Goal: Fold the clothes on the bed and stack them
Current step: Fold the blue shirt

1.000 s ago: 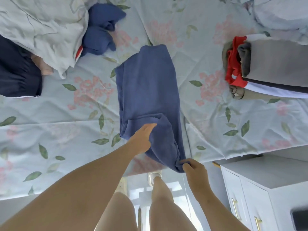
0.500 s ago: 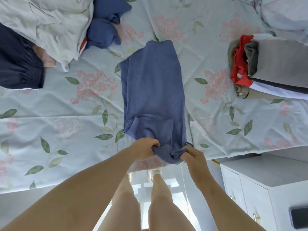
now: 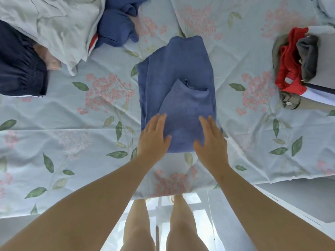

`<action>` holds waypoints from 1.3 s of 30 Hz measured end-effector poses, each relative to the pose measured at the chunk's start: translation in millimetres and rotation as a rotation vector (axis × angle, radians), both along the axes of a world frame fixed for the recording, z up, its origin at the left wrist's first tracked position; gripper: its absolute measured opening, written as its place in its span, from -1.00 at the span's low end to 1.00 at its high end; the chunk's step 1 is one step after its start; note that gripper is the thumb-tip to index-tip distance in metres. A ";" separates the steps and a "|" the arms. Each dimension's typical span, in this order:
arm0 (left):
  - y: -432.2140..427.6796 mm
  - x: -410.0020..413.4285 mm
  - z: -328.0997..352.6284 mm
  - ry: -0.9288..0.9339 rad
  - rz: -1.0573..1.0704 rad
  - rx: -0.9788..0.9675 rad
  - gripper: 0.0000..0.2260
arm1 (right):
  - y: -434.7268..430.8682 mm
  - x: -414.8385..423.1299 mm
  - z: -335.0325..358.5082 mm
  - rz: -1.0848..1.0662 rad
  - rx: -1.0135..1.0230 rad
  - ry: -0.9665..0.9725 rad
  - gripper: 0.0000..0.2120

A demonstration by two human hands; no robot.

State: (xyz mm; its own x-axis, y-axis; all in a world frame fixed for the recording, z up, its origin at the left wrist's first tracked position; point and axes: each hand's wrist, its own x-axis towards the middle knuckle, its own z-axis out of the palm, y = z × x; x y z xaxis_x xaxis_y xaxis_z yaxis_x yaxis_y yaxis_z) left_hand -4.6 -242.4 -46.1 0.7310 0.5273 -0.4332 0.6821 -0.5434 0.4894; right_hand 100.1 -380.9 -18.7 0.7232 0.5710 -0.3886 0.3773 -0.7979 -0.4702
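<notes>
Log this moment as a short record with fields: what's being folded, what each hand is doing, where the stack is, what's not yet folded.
item in work: blue garment, mid-bed, near end folded up over itself
left hand: flat, fingers straight, on the item's near left part
right hand: flat, fingers straight, on its near right part
stack: stack of folded clothes at right edge, grey and red layers showing
unfolded: crumpled blue clothes top left; navy garment far left
surface: floral bedsheet

On the bed [image 3: 72, 142] before you lies the garment [image 3: 177, 69]; your left hand [image 3: 154, 136] and right hand [image 3: 210, 142] rest on its near end. The stack [image 3: 308, 57] sits right, the heap [image 3: 116, 28] back left.
</notes>
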 end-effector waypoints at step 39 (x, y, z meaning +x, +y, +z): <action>82.0 41.8 39.7 0.301 0.046 -0.722 -0.88 | 15.9 96.3 9.7 0.040 0.076 0.699 -0.87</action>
State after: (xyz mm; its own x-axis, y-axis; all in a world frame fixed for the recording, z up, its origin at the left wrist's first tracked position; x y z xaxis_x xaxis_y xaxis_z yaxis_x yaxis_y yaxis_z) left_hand 37.2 -160.3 -6.3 0.5119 0.0665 -0.8564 0.8556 -0.1285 0.5014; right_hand 196.4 -365.0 -9.0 0.2961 0.6358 -0.7128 -0.0050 -0.7452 -0.6668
